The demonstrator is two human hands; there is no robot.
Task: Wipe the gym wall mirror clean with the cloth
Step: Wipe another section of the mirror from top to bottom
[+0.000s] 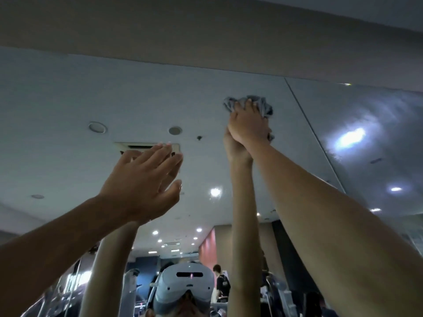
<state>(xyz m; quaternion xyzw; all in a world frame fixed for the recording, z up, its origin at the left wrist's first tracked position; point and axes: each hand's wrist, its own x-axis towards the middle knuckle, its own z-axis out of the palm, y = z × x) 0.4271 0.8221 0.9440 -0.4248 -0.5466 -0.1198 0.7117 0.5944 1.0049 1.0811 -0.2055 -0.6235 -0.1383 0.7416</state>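
The wall mirror [114, 99] fills most of the view and reflects the gym ceiling and my raised arms. High up near its top edge, my right hand [248, 124] presses a bunched grey cloth [263, 104] against the glass, fingers curled into the fabric. My left hand [142, 179] is lower and to the left, fingers straight and spread, flat on or just off the glass; contact is unclear. It holds nothing.
A vertical seam [315, 138] splits the mirror into panels right of the cloth; the right panel shows smeary streaks [366, 124]. A beam [206, 42] runs above the mirror. Reflected below are a headset [187, 284], gym machines and a person standing behind.
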